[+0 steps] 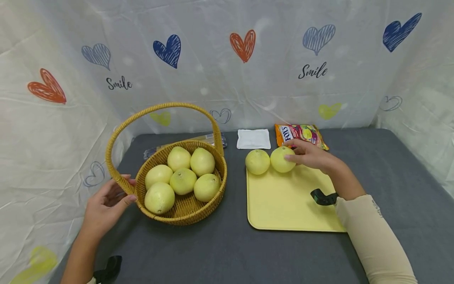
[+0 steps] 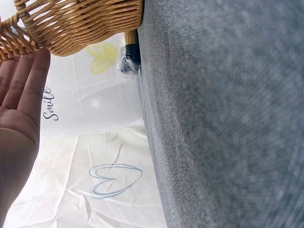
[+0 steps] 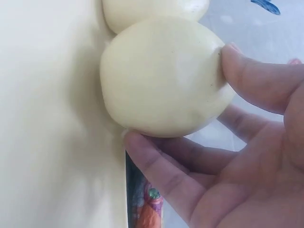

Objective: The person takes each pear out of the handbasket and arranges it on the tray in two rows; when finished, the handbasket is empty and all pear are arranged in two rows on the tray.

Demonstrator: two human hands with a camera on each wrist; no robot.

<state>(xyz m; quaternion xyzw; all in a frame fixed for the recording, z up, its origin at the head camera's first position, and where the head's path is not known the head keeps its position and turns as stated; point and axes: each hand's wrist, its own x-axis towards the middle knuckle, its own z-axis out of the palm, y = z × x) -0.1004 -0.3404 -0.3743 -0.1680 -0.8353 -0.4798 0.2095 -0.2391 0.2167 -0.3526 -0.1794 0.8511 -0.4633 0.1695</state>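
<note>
A woven basket (image 1: 191, 219) with a tall handle stands on the left and holds several pale yellow grapefruit (image 1: 182, 181). My left hand (image 1: 106, 205) grips the basket at the foot of its handle, thumb on the near side and fingers behind. In the left wrist view, the fingers (image 2: 35, 80) reach up against the wickerwork. Over the far edge of a yellow tray (image 1: 294, 205), my right hand (image 1: 310, 156) holds a grapefruit (image 3: 166, 78) between thumb and fingers. A second grapefruit (image 1: 257, 161) sits right beside it at the tray's far left corner.
Behind the tray lie an orange FOX'S packet (image 1: 301, 134) and a white packet (image 1: 253, 139). A plastic-wrapped item (image 1: 209, 137) is partly hidden behind the basket. Dark grey cloth (image 1: 227, 252) covers the table, and a heart-printed curtain (image 1: 213, 71) closes off the back.
</note>
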